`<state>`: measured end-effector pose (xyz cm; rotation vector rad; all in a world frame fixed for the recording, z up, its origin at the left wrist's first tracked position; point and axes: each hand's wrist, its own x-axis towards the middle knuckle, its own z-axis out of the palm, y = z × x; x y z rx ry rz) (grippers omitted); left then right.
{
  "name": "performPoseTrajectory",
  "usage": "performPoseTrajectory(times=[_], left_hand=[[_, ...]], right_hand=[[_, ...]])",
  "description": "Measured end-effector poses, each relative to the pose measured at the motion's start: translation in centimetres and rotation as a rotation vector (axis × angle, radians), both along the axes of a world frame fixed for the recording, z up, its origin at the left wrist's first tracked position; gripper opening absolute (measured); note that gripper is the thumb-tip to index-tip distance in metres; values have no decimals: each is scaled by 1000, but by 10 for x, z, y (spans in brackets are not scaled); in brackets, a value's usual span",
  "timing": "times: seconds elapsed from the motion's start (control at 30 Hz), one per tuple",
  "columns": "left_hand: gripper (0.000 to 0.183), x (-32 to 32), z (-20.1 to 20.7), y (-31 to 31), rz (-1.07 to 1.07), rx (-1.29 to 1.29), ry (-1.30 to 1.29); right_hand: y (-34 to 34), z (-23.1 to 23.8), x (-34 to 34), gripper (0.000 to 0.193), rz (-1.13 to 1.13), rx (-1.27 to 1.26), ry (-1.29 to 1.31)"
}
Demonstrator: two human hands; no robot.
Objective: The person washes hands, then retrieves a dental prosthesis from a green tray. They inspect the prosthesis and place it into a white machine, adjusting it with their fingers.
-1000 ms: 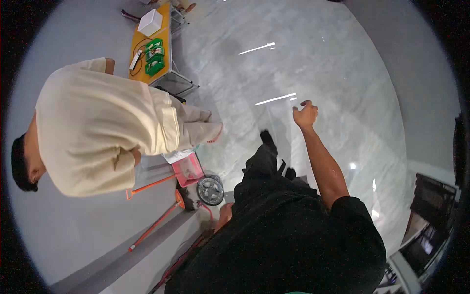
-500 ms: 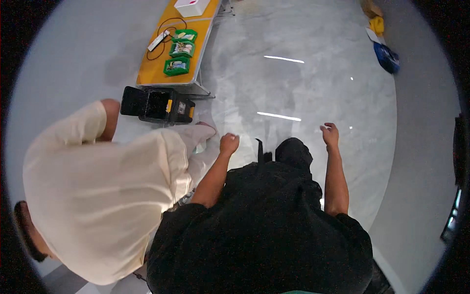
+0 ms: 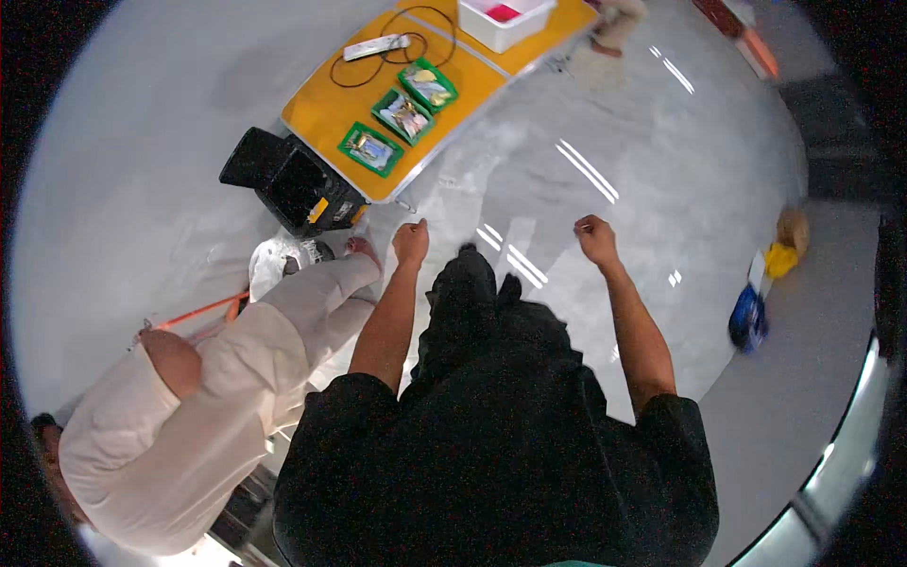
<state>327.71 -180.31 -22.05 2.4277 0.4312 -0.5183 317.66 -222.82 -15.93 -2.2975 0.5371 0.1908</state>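
Both my arms reach forward over the grey floor. My left hand (image 3: 411, 243) is closed in a loose fist, nothing seen in it, just short of the near corner of the orange-topped table (image 3: 312, 109). My right hand (image 3: 595, 239) is held over the floor, touching nothing, its fingers curled in with no object showing. Three green bins (image 3: 370, 149) of small packets sit in a row on the table. Beyond them lie a white power strip (image 3: 376, 47) with a dark cable and a white tub (image 3: 510, 30) with something red inside.
A black bin (image 3: 300, 194) with its lid up stands at the table's near end. Close on my left is a person in pale clothes (image 3: 217, 397). Blue (image 3: 747, 319) and yellow (image 3: 780, 260) items lie along the right wall. Another person's leg (image 3: 616, 24) shows beyond the table.
My view has turned left and come nearer the table, which now lies more directly ahead. The right hand's fingers have curled in. The person beside me now sits lower left.
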Motion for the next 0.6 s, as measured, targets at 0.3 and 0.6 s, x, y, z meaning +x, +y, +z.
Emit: performPoseTrajectory(times=[0.3, 0.6], left_hand=[[78, 209, -92, 1, 479, 107, -80], [66, 297, -28, -21, 580, 150, 346]], right_hand=[[26, -60, 275, 20, 344, 70, 94], [90, -66, 407, 20, 647, 6, 229]])
